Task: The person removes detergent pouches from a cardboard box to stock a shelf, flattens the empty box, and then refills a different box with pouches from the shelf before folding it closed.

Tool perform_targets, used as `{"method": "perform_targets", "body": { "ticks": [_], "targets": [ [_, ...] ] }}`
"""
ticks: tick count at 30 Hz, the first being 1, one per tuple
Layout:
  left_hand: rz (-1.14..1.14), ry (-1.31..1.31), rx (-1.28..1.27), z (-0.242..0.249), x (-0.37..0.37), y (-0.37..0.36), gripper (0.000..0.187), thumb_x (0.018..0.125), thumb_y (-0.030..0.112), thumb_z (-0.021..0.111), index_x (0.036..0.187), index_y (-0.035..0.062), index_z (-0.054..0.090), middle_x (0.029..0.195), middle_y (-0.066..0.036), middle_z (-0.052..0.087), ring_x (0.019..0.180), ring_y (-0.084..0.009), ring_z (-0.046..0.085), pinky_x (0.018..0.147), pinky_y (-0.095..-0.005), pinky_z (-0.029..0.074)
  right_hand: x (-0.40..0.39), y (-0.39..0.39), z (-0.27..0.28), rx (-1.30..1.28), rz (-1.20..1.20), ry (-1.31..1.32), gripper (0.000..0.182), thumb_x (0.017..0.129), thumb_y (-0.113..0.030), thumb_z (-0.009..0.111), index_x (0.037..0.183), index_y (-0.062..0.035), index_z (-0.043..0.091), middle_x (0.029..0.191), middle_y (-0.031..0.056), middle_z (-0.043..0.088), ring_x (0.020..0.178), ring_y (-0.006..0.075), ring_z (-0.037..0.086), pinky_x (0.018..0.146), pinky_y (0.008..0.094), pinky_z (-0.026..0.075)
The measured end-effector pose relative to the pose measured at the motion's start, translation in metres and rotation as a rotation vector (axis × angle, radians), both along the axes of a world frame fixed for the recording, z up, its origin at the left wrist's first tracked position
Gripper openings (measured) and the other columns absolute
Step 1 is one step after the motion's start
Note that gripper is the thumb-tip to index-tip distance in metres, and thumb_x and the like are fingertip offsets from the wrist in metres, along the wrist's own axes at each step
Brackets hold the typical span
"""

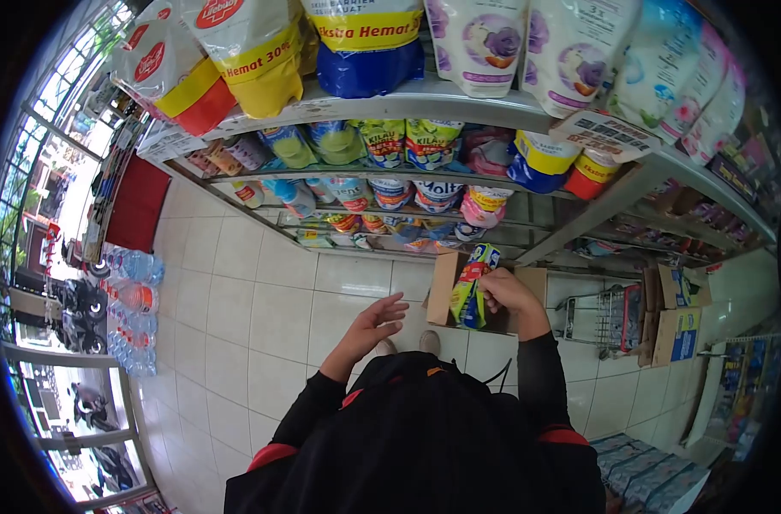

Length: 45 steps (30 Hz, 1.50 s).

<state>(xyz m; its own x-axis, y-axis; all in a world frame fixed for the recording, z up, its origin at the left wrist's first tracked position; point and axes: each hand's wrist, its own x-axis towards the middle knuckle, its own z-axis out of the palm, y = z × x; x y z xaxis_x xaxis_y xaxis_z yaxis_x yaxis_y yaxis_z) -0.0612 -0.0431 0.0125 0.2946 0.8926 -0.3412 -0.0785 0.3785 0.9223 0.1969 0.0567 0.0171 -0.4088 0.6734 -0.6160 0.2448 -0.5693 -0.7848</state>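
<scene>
My right hand is closed on the side of a yellow-green and blue refill pouch. The pouch is held upright over an open cardboard box, whose inside is mostly hidden by the pouch and my hand. To the left, my left hand hangs in the air above the tiled floor with its fingers apart and nothing in it. Similar green pouches stand on a shelf ahead of me.
A metal shelf rack full of refill pouches spans the front. A wire shopping cart and opened cartons stand at right. Bottled-water packs line the left side by the windows. Stacked packs lie at lower right.
</scene>
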Motion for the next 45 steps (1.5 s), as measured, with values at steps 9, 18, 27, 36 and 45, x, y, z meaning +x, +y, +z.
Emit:
{"method": "perform_targets", "body": {
  "ticks": [9,18,27,36,45],
  "targets": [
    [0.041,0.011,0.554,0.036,0.037,0.023,0.098,0.056,0.013,0.075,0.13,0.0053,0.012,0.124,-0.009,0.029,0.115,-0.0198,0.03,0.095,-0.031,0.024,-0.053,-0.025,0.058,-0.36,-0.413,0.652,0.016,0.074,-0.014,0.046,0.06,-0.0054,0.044,0.05,0.0036,0.043,0.041,0.0129,0.04,0.038,0.0229,0.03],
    [0.235,-0.35,-0.116,0.04,0.028,0.022,0.04,0.082,0.02,0.049,0.115,0.0054,0.034,0.105,-0.01,0.048,0.094,-0.0232,0.052,0.076,-0.0402,0.047,-0.036,-0.02,0.082,-0.083,-0.282,0.631,0.024,0.08,-0.02,0.043,0.065,-0.0034,0.05,0.053,0.0039,0.049,0.042,0.0114,0.043,0.04,0.022,0.033],
    [0.006,-0.326,-0.355,0.048,0.019,0.031,0.045,0.081,0.031,0.049,0.112,0.0009,0.038,0.101,-0.012,0.052,0.09,-0.0229,0.055,0.067,-0.0373,0.05,-0.022,-0.016,0.073,0.63,0.372,0.004,0.058,0.066,-0.029,0.066,0.108,0.0015,0.04,0.089,0.012,0.054,0.08,0.0189,0.054,0.071,0.0273,0.042],
    [-0.22,-0.04,-0.213,0.064,0.02,0.071,0.057,0.079,0.032,0.051,0.122,0.0021,0.029,0.104,-0.012,0.049,0.086,-0.0213,0.055,0.066,-0.033,0.051,-0.025,-0.017,0.01,0.333,0.116,0.227,0.067,0.05,-0.016,0.076,0.105,0.0022,0.042,0.093,0.0107,0.055,0.084,0.017,0.054,0.075,0.0282,0.043],
    [0.073,0.729,0.665,0.01,0.009,0.16,0.053,0.073,0.011,0.055,0.12,0.0022,0.032,0.118,-0.018,0.036,0.11,-0.0303,0.035,0.089,-0.0392,0.03,-0.04,0.092,0.013,0.967,-0.769,0.374,0.046,0.059,0.0,0.069,0.098,-0.0012,0.043,0.088,0.0071,0.055,0.079,0.0144,0.053,0.07,0.0257,0.043]
  ]
}}
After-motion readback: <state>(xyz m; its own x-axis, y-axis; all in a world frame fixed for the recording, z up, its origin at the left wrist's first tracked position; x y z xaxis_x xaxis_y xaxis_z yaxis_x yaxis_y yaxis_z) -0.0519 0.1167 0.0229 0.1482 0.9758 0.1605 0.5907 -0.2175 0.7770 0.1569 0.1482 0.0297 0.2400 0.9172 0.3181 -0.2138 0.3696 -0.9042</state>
